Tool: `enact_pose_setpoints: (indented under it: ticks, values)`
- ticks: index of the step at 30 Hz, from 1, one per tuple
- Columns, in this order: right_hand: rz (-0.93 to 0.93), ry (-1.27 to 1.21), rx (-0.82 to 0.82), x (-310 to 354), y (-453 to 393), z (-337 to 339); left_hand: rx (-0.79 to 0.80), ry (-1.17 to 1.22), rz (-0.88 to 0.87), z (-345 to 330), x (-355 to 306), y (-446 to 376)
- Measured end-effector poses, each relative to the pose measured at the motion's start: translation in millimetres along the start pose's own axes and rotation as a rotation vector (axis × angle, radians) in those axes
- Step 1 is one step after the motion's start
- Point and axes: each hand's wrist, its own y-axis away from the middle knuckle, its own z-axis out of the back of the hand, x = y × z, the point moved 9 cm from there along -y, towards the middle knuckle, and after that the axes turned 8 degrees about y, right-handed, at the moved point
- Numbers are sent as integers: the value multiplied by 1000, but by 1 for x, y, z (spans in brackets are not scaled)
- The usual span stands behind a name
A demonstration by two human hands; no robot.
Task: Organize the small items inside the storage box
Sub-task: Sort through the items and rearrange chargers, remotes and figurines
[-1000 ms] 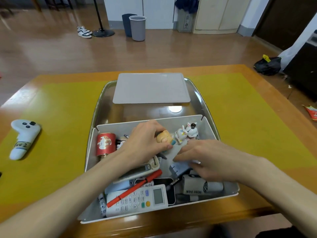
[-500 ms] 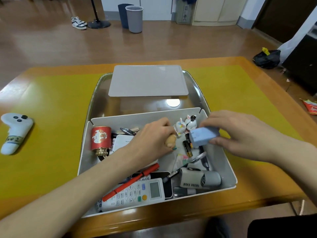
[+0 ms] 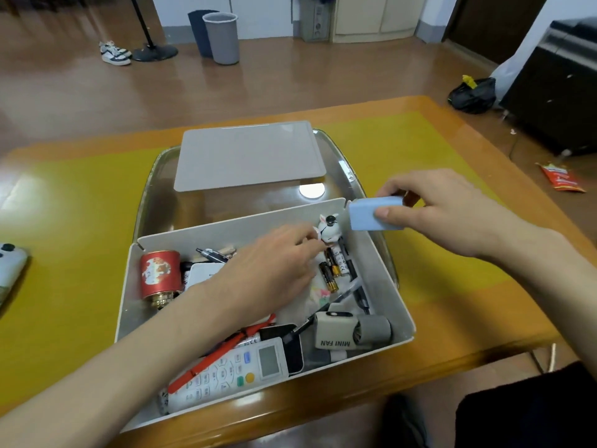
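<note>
Head view, right hand point(image 3: 452, 211) pinching blue block point(image 3: 371, 215), long axis left-right, above storage box point(image 3: 397, 305) far right corner, left hand point(image 3: 274, 270) fingers curled at white figurine point(image 3: 329, 232), grip unclear, bare yellow surface point(image 3: 436, 260) rightward.

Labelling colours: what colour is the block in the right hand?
Light blue block, head view.

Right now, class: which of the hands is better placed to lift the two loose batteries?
Left. The left hand is inside the storage box, beside the batteries; the right hand holds the blue block above the rim.
</note>
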Motion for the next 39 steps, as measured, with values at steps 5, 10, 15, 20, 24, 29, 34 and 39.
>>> enact_pose_setpoints:
  ticks: [5,10,15,20,24,29,34,39]
  values:
    - [-240,-31,-66,-45,-3,20,293,-180,-299,-35,-27,-34]
    - [-317,-218,21,-59,-4,4,509,-385,-423,-75,-31,-57]
    - [-288,-192,64,-55,-2,-5,526,-423,-451,-77,-24,-55]
    - [-278,-202,38,-53,1,3,509,-500,-519,-74,-31,-54]
    - [-273,-202,54,-50,0,0,590,-540,-479,-77,-26,-54]
    - [-272,-187,58,-48,1,-1,626,-534,-461,-83,-29,-55]
    - [-263,-174,59,-45,-2,-2,629,-481,-556,-81,-34,-53]
    - [-246,-148,67,-43,-2,-5,722,-521,-579,-83,-32,-61]
